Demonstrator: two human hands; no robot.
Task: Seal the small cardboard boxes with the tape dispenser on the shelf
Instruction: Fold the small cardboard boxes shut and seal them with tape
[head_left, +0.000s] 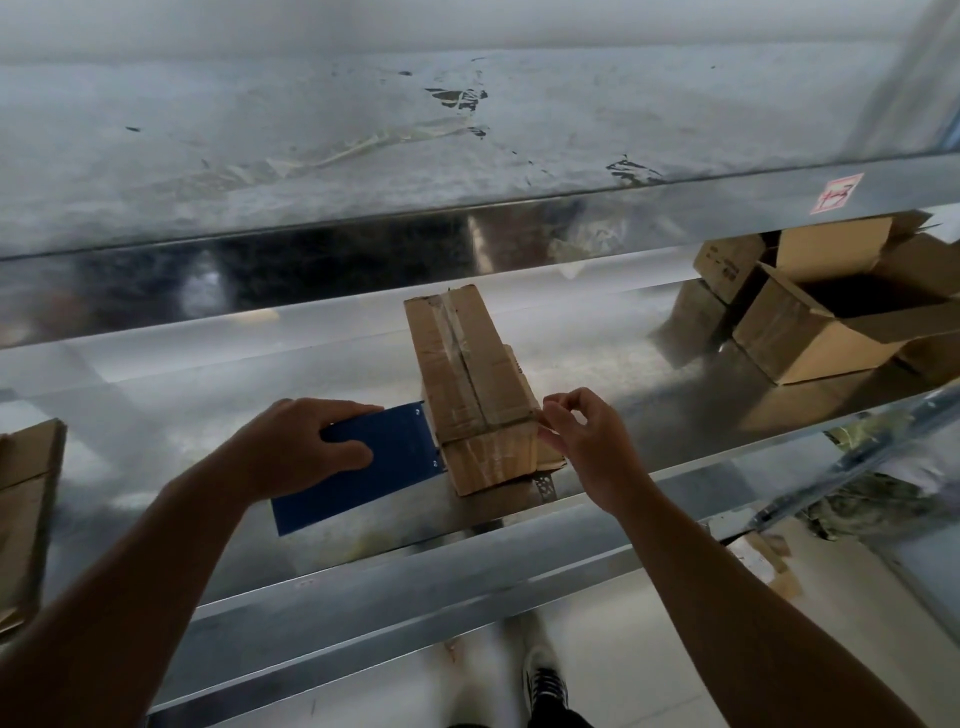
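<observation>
My left hand (298, 447) grips the tape dispenser (379, 467) at the box's (467, 374) 9 o'clock; my right hand (587, 444) pinches tape (488, 423) at 4 o'clock.

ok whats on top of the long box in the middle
Clear tape runs along the top seam of the long box; the right hand pinches tape at its near corner. Shut flaps hide the contents.

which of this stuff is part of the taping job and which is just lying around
In the job: blue tape dispenser in left hand; long cardboard box; tape pinched by right hand.
Lying about for now: open boxes back right; flat cardboard at left; red label.
</observation>
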